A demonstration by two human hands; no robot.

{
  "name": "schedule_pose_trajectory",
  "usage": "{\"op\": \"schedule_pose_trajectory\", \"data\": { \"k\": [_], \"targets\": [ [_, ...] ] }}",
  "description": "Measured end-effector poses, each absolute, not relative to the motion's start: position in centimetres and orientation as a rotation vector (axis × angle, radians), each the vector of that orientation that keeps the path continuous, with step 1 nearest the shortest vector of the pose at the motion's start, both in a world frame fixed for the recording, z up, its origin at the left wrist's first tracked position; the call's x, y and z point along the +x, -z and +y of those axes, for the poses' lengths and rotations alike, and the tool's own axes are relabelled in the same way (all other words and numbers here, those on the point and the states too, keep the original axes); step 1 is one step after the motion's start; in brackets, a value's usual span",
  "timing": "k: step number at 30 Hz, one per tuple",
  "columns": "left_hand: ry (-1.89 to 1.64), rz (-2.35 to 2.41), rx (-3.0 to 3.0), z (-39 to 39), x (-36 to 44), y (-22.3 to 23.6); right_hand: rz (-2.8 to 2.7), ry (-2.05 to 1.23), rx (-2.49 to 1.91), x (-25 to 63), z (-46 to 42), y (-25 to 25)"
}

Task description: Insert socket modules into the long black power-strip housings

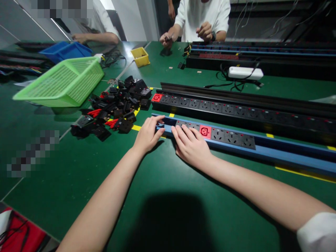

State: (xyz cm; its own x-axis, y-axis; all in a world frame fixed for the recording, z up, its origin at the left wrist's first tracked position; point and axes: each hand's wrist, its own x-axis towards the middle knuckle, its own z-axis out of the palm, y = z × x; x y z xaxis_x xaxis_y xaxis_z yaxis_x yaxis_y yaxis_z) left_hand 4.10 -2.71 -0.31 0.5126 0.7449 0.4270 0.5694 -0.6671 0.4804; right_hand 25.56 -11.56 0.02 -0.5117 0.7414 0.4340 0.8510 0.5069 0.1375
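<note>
A long blue rail (pixel 288 156) lies across the green table, with a row of black socket modules (pixel 232 138) and one red socket module (pixel 205 132) set in its channel. At the rail's left end, my left hand (pixel 149 134) grips it, fingers over the far wall and thumb at the near wall. My right hand (pixel 193 146) rests flat on the black modules left of the red one, fingers stretched out and partly covering them. Left of my hands is a heap of loose black and red socket modules (pixel 118 105).
Behind the rail lies a black power strip (pixel 223 106) full of sockets. A green basket (pixel 63 82), a blue bin (pixel 65 50) and a yellow box (pixel 140 57) stand farther back. Across the table are more strips, a white power strip (pixel 245 72) with cable, and people.
</note>
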Motion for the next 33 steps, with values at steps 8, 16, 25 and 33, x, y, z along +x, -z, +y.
{"op": "schedule_pose_trajectory", "data": {
  "k": [8,16,25,33],
  "targets": [
    [-0.896,1.125,2.447,-2.73,4.15,0.28,-2.435,0.404,-1.343,25.72,-11.70,0.04],
    [-0.896,1.118,2.462,-2.71,4.15,0.31,-2.456,0.404,-1.333,25.66,-11.37,0.19],
    [-0.811,1.175,2.478,-2.80,4.28,-0.02,-2.454,0.538,-1.460,25.87,-11.79,-0.52],
    [-0.796,1.218,2.517,-2.82,4.46,0.00,-2.421,0.517,-1.426,26.00,-11.80,-0.12]
  ]
}}
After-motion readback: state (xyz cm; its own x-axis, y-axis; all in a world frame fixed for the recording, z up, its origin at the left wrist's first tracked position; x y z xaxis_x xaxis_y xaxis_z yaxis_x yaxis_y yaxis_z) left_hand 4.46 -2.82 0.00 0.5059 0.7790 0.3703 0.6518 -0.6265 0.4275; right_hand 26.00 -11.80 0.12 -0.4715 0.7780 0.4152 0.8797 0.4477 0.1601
